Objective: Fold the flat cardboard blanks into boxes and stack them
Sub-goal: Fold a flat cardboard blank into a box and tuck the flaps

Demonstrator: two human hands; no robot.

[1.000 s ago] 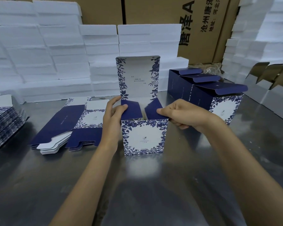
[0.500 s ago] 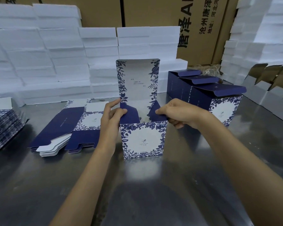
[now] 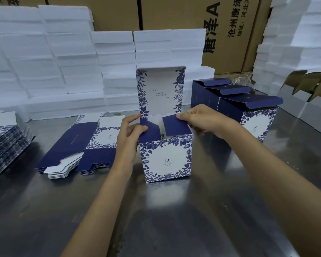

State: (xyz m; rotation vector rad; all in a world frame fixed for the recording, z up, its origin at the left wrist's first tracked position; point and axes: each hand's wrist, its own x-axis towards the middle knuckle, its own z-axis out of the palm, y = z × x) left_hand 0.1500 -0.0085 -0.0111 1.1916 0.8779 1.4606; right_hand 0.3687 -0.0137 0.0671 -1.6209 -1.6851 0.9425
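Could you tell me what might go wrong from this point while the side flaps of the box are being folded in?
The tall floral lid panel stands upright behind the opening; closing it before both flaps lie flat could jam or crease it.

The left hand pinches the left navy flap and the right hand the right navy flap; uneven pressure may bend them off their score lines.

The blue-and-white floral cardboard box stands free on the shiny steel table and might slide.

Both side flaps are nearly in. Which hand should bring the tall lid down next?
Probably the right hand. Its fingertips pinch the right side flap close below the upright lid, so it has a short way up. The left hand grips the box at its left wall and steadies it.
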